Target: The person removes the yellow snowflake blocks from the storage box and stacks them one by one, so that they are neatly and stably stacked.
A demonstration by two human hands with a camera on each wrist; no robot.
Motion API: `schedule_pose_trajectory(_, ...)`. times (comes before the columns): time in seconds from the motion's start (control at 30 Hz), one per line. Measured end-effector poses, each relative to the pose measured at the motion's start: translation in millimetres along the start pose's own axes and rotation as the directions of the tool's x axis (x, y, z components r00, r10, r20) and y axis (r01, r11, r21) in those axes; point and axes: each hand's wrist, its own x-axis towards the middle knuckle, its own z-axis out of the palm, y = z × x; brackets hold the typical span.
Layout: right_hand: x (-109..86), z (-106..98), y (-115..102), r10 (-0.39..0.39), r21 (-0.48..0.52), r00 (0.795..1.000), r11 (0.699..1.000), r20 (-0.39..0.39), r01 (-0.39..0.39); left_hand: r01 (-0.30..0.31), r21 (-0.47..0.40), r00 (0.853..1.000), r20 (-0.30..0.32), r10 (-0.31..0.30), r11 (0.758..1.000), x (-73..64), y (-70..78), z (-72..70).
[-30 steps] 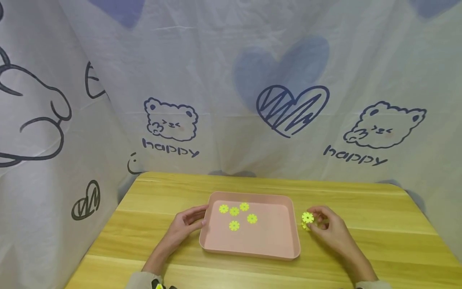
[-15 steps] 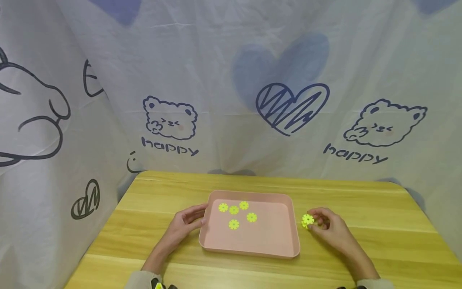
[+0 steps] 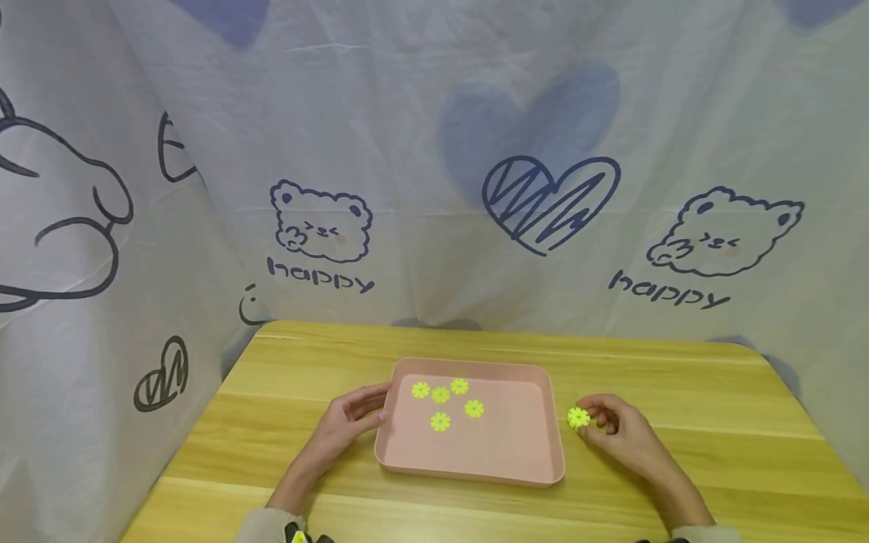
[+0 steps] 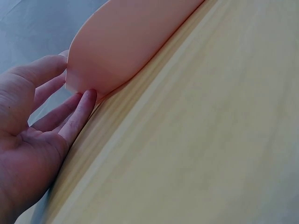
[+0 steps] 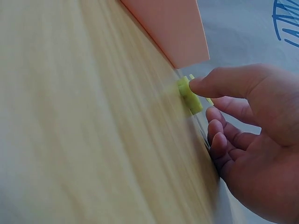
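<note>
Cloth backdrop (image 3: 421,302), pale, with two bear drawings (image 3: 321,222); "happy" legible beneath each, no brand readable elsewhere. Table (image 3: 326,362), wood-grain. Tray (image 3: 502,445), pink, on the table between the hands; liable to shift should the left fingers push its wall. Left hand (image 3: 342,418), fingers apart, thumb at the tray's rim, others against its outer side. Right hand (image 3: 621,430), just beyond the tray's opposite end, thumb and forefinger pinching a thin disc (image 3: 578,418). Stack (image 5: 190,95), short, yellow-green, outside the tray near that pinch; could topple if the thumb catches it. Flower-shaped discs (image 3: 440,394), five, flat inside the tray; could slide if it tilts. Held disc, notched, might slip from so narrow a grip.
</note>
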Motion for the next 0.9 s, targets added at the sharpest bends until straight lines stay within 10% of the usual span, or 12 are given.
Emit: schedule_pose_trajectory(0.9, -1.5, -2.4, -3.4, -0.011, -0.013, 0.999, 1.0, 0.03, 0.012, -0.027, 0.007, 1.0, 0.012, 0.027, 1.0, -0.9, -0.1, -0.8)
